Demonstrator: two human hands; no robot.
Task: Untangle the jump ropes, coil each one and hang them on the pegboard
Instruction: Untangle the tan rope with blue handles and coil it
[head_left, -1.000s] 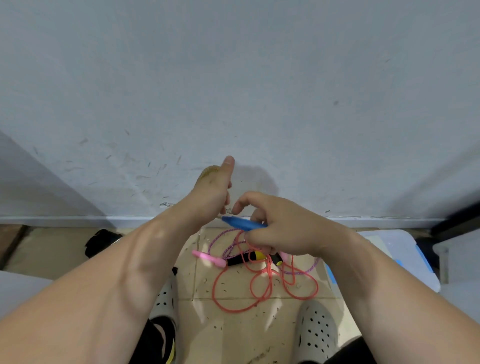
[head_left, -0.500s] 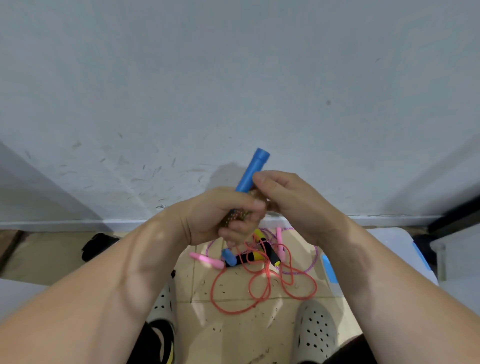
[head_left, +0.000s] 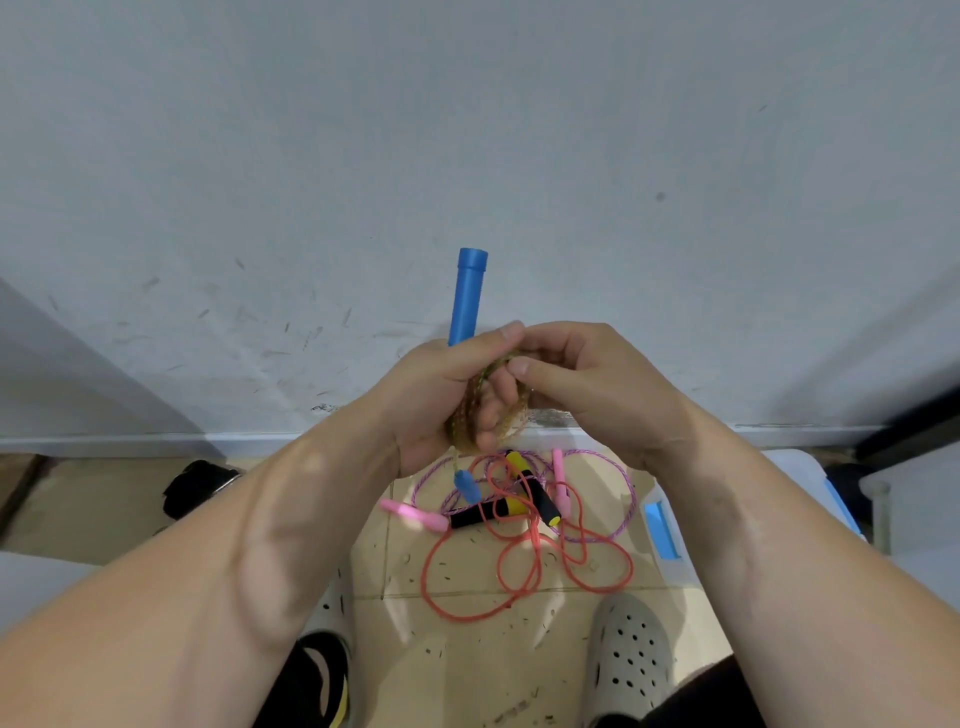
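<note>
My left hand (head_left: 426, 400) grips a coil of yellow-green braided rope (head_left: 470, 410) with one blue handle (head_left: 468, 296) sticking straight up above the fist. The rope's other blue handle (head_left: 466, 486) dangles just below. My right hand (head_left: 582, 384) meets the left one, its fingers curled round the coil's strands. On the tiled floor below lie a red rope (head_left: 519, 571) with black and yellow handles (head_left: 535, 493) and a purple rope (head_left: 618, 499) with pink handles (head_left: 415, 515), tangled together.
A grey wall (head_left: 467, 156) fills the view ahead, with a baseboard at the floor. A white and blue plastic bin (head_left: 670, 535) stands at the right. My feet in perforated clogs (head_left: 631, 654) flank the ropes. A dark object (head_left: 197, 486) lies at the left.
The blue handle went from lying across my right hand to standing upright above my left fist. Both hands have closed together on the coil and risen slightly.
</note>
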